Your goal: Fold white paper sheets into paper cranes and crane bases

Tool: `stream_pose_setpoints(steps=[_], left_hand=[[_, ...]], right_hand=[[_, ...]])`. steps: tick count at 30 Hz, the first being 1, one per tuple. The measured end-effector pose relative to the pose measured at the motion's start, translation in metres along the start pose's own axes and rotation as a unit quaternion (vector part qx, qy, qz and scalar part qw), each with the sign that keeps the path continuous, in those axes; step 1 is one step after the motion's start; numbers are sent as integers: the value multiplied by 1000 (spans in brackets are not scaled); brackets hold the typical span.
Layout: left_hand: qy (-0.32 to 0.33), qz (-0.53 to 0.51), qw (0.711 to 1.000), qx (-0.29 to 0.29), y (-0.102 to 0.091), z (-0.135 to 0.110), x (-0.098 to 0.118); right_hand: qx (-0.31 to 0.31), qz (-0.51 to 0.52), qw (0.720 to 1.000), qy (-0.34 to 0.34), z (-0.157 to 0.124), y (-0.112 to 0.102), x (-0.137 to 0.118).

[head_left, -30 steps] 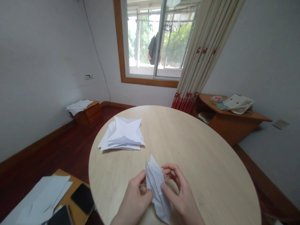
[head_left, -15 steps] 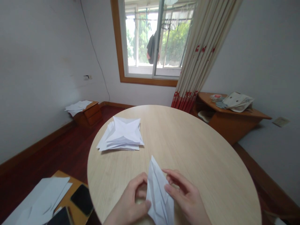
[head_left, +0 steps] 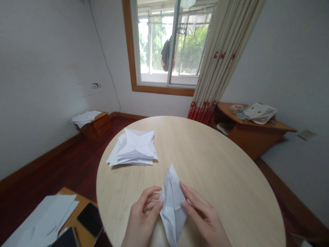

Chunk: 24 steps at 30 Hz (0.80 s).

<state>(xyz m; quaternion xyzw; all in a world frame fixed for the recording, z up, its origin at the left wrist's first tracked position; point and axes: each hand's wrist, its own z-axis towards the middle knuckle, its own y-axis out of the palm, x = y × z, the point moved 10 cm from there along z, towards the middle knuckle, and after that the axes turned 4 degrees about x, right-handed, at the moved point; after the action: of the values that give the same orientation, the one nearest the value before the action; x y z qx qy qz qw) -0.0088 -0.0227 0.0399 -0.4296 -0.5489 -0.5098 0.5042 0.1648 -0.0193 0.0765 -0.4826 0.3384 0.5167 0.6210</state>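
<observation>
A folded sheet of white paper (head_left: 172,202), long and pointed with creases down its middle, is held between my two hands near the front of the round table. My left hand (head_left: 144,214) pinches its left edge, thumb in front and fingers behind. On the right edge, my right hand (head_left: 204,214) grips it the same way, the forefinger reaching up along the side. Beyond my left hand lies a stack of folded white papers (head_left: 136,145), the top one shaped like a four-pointed star.
The round wooden table (head_left: 218,164) fills the middle. At lower left, a stool holds white sheets (head_left: 46,216) and a dark phone (head_left: 89,219). Papers lie on a small cabinet (head_left: 101,125) at the back left. A corner desk (head_left: 257,137) with a bag stands right.
The folded paper has turned to face me more squarely, its tip shifting slightly right and up. My left hand has moved up along its edge; both hands still hold it.
</observation>
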Motion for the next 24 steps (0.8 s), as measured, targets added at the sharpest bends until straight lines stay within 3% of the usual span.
stream_pose_setpoints(steps=[8, 14, 19, 24], left_hand=[[-35, -3, 999, -13, 1, -1, -3], [-31, 16, 997, -69, 10, -5, -4], [60, 50, 993, -84, 8, -7, 16], [261, 158, 945, -115, 17, -19, 56]], right_hand=[[8, -16, 999, -47, -1, -2, -5], [10, 12, 1000, 6, 0, -10, 0], [-4, 69, 994, 87, 0, -10, 9], [-22, 68, 990, 119, 3, -6, 12]])
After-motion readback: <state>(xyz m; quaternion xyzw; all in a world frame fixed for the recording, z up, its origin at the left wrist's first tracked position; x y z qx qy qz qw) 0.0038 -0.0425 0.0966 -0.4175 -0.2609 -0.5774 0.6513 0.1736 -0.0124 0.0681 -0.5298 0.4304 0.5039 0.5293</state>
